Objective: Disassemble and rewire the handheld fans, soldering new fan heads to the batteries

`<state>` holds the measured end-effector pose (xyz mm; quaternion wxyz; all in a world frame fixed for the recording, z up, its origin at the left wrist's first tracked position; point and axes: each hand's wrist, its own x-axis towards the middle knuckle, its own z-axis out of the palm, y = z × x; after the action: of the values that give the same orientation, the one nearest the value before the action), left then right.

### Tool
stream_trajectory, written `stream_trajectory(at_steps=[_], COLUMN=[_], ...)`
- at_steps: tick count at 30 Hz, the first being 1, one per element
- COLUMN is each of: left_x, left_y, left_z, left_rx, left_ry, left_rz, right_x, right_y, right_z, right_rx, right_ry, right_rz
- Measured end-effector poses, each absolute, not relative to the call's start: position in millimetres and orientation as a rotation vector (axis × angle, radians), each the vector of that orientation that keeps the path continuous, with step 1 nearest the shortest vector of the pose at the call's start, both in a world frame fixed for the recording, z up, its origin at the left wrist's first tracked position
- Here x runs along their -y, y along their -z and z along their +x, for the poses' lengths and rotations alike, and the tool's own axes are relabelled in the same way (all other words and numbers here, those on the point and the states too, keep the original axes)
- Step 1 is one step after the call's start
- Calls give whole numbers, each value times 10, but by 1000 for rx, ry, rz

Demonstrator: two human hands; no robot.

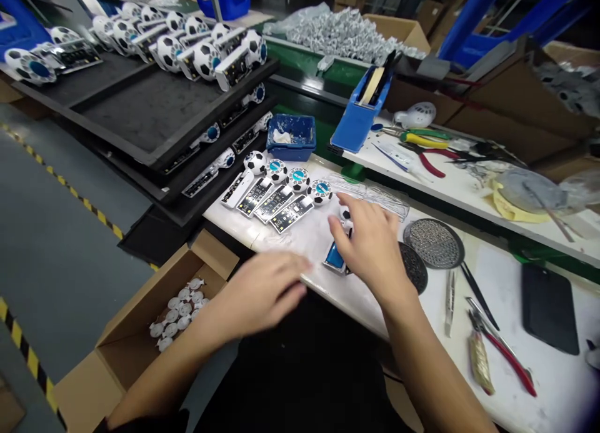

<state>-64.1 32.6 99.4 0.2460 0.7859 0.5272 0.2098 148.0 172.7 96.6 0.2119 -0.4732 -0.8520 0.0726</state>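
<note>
My right hand (370, 239) curves over a soccer-ball device at the table's front edge. Its blue part (334, 258) shows below my thumb, and a bit of the black-and-white ball shows between thumb and index finger. The palm side is hidden. To the left, my left hand (267, 289) hovers near the table edge, slightly blurred, with thumb apart from the fingers and nothing seen in it. Beyond my hands lie several like devices in a row, with exposed circuit boards (291, 214) and round ends with blue centres (320, 192).
A small blue bin (291, 136) stands behind the row. Stacked black trays (140, 108) bear more devices at left. A cardboard box (135, 308) holds white round parts. At right lie a dish of metal bits (434, 242), tweezers (450, 303), pliers (504, 352) and a phone (550, 308).
</note>
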Motion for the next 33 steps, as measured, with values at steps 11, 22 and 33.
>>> stream_trajectory(at_steps=[11,22,33], left_x=[-1007,-708,-154], left_y=[-362,-871,-828], left_z=[-525,-352,97], left_rx=[-2024,-1160,-1040], left_ry=[-890,-1421,-1369], left_rz=[2206,1134,1038], right_x=[-2604,-1816,-628], right_y=[-864,-1508,-797], right_z=[979,1525,1956], right_rx=[2521,2012,1759], right_ry=[-160,-366,-1103], right_rz=[-1372,-852,-1028])
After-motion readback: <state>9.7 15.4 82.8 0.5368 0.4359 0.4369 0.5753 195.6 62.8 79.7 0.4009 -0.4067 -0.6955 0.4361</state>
